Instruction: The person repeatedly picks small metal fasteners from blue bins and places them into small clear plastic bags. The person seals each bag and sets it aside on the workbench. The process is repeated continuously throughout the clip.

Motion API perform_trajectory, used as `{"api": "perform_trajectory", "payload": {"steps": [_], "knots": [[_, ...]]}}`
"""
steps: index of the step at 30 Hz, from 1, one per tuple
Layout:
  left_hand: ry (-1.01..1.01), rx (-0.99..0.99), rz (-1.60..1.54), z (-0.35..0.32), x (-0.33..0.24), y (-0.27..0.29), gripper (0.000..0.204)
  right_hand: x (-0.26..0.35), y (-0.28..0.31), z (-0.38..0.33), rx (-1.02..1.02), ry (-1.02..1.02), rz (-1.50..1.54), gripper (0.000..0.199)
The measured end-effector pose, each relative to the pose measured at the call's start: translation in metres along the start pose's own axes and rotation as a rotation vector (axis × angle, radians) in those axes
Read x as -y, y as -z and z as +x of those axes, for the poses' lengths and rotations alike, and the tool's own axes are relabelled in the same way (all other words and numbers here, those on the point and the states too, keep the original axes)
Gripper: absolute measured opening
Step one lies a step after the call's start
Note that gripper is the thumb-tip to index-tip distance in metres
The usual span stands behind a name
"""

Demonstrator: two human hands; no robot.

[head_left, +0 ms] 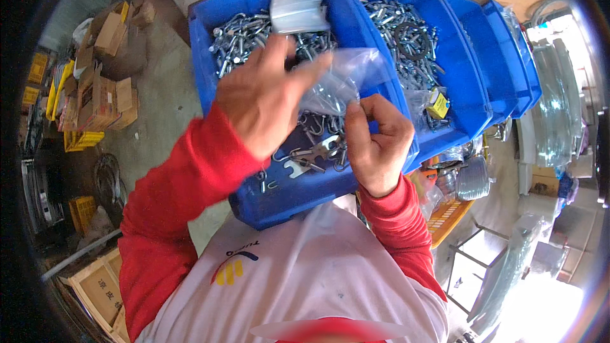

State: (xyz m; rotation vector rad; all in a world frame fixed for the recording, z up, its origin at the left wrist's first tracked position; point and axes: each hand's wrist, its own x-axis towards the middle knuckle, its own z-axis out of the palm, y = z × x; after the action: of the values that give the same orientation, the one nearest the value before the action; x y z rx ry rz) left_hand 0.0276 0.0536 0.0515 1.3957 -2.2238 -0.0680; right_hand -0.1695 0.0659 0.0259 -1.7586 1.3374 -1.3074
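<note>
My right hand (379, 146) pinches the edge of a clear plastic bag (365, 67) between thumb and fingers. My left hand (259, 98), slightly blurred, is over the same blue bin (270, 206) with its fingers apart. One of its digits reaches to the bag's left side; I cannot tell if it touches. Below the hands, the bin holds many loose metal bolts (236, 41) and hooks. Flat open-ended wrenches (297, 167) lie toward its near end. A stack of clear plastic bags (297, 11) rests on the bolts at the far end.
More blue bins (460, 98) stand to the right; the nearest holds bolts, a black ring (412, 41) and a small yellow box (437, 104). Cardboard boxes (105, 98) sit on the floor at left. An orange crate (448, 219) and plastic-wrapped goods (553, 108) are at right.
</note>
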Motion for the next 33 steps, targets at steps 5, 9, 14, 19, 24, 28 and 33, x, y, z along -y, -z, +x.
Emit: {"api": "perform_trajectory", "payload": {"steps": [5,9,14,19,24,28,33], "knots": [[-0.060,-0.189,-0.388,0.037,0.064,-0.031,0.038,-0.013,-0.016,-0.002,0.326,-0.033,-0.051,0.014],[-0.035,-0.134,-0.324,0.031,0.086,-0.048,0.035,-0.045,-0.032,-0.028,0.862,0.199,-0.552,0.019],[-0.053,-0.091,-0.451,0.025,0.088,-0.056,0.032,-0.065,-0.055,-0.037,0.885,0.225,-0.723,0.016],[-0.059,-0.088,-0.453,0.024,0.089,-0.055,0.031,-0.048,-0.036,-0.030,0.747,-0.065,-0.645,0.014],[-0.081,-0.042,-0.473,0.023,0.087,-0.052,0.033,-0.052,-0.058,-0.044,0.798,-0.039,-0.842,0.022],[-0.072,-0.047,-0.514,0.021,0.088,-0.053,0.032,-0.058,-0.057,-0.049,0.886,-0.017,-1.005,0.033],[-0.039,0.002,-0.541,0.021,0.090,-0.057,0.025,-0.057,-0.051,-0.056,0.928,-0.007,-0.967,0.032]]}}
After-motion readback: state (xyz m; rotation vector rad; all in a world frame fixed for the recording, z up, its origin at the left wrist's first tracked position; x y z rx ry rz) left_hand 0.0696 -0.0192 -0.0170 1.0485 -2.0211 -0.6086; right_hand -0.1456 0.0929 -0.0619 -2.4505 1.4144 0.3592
